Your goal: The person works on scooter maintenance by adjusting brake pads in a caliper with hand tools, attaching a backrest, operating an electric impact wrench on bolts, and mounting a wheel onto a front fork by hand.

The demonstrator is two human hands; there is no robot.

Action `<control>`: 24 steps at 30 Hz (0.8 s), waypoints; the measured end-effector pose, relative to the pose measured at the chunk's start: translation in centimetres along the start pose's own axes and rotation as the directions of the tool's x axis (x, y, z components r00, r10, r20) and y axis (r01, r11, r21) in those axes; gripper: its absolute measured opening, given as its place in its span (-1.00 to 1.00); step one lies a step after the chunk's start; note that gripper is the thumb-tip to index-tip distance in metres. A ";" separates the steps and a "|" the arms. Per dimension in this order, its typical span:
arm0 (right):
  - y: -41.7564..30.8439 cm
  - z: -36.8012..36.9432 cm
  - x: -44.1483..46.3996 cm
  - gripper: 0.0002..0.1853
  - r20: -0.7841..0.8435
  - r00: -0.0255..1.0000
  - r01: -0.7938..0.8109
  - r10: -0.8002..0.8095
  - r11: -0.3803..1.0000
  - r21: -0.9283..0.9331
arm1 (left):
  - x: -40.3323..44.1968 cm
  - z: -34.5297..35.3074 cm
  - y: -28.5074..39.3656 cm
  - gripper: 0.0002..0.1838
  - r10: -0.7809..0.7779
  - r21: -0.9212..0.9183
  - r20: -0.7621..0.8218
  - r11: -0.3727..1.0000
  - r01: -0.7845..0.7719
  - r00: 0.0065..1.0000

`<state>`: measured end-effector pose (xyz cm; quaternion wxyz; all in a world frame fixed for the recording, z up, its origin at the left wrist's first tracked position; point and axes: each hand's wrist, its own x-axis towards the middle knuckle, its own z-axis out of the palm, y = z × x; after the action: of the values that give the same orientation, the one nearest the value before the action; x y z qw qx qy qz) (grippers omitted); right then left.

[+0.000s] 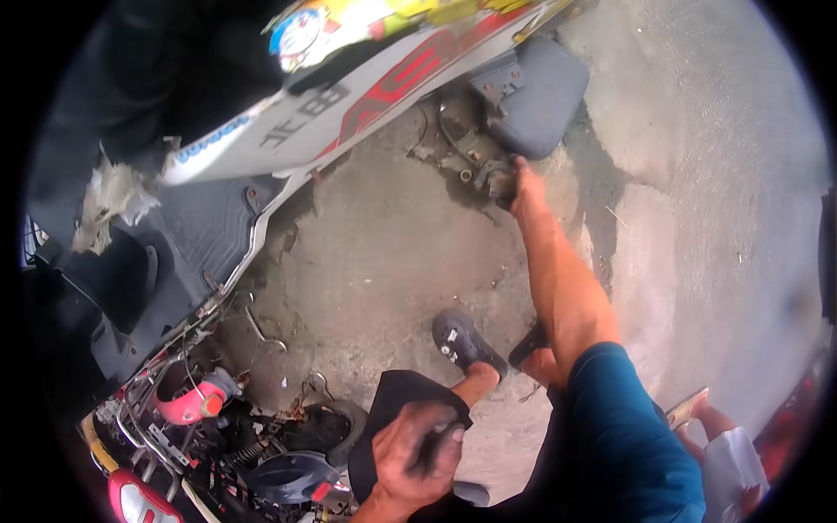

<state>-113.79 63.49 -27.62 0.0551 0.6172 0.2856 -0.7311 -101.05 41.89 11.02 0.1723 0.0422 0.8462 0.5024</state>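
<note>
My right hand (524, 187) reaches out low over the ground, its fingers closed around a small grimy metal part (499, 181), with a thin cable or hose (455, 139) near it. Part of the grip is hidden behind the hand and the metal. Just beyond it is a dark grey plastic mudguard-like panel (545, 96) below the scooter's body. Close to my bent knee, my left hand (418, 453) is curled into a loose fist. Dark grease covers its fingers, and I see nothing held in them.
A white scooter side panel (305, 122) with red lettering crosses the upper left, above a dark footboard (209, 218). A stripped frame with a pink part (192, 397) and a wheel (336, 431) is at lower left. Another person's leg (715, 420) shows at right.
</note>
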 end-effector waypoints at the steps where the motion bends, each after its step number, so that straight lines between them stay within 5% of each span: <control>1: 0.6 0.1 -0.5 -0.50 -0.027 0.998 0.059 -0.059 0.998 0.000 | 0.4 0.0 0.3 -0.82 -0.015 0.019 0.000 1.000 0.015 1.000; 3: 2.6 -1.0 -0.3 -0.51 -0.099 0.983 0.154 -0.154 0.988 -0.004 | 0.4 0.4 0.3 -0.82 0.000 0.043 -0.018 0.999 0.001 1.000; 6: 7.8 -2.0 -2.2 -0.30 -0.138 0.804 0.569 -0.578 0.816 -0.101 | 0.3 1.8 0.6 -0.82 0.033 0.042 0.043 0.999 -0.034 0.999; 9: 7.2 -0.4 -8.7 -0.38 -0.080 0.908 0.414 -0.411 0.910 0.025 | 0.1 3.0 1.0 -0.81 0.015 0.069 0.120 0.997 -0.023 0.993; 11: 9.0 0.6 -8.2 -0.40 -0.072 0.883 0.467 -0.464 0.884 0.020 | 0.6 3.7 1.2 -0.81 -0.006 0.078 0.133 0.997 -0.004 0.991; 12: 9.5 0.7 -8.6 -0.42 -0.031 0.926 0.377 -0.376 0.925 0.033 | 1.0 3.6 1.0 -0.72 0.101 0.094 0.215 0.988 -0.123 0.971; 15: 8.2 2.0 -11.6 -0.53 0.091 0.966 0.232 -0.240 0.968 0.097 | 2.2 5.0 2.7 -0.79 0.010 0.005 0.024 1.000 -0.010 1.000; 18: 9.5 2.8 -10.2 -0.59 0.186 0.970 0.129 -0.155 0.981 0.147 | 3.7 4.5 1.9 -0.69 0.123 -0.210 -0.153 0.966 -0.154 0.981; 22: 11.9 2.4 -7.9 -0.63 0.159 0.917 0.371 -0.365 0.928 -0.013 | 4.1 2.8 0.7 -0.72 -0.044 -0.596 -0.429 0.765 -0.246 0.902; 24: 13.1 1.3 -6.5 -0.61 0.169 0.931 0.339 -0.324 0.938 -0.068 | 3.9 0.6 -1.1 -0.72 -0.056 -0.689 -0.378 0.684 -0.240 0.924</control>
<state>-107.72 50.20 -25.99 -0.0176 0.4980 0.4155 -0.7609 -104.41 42.76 8.82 -0.0133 -0.0808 0.5924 0.8015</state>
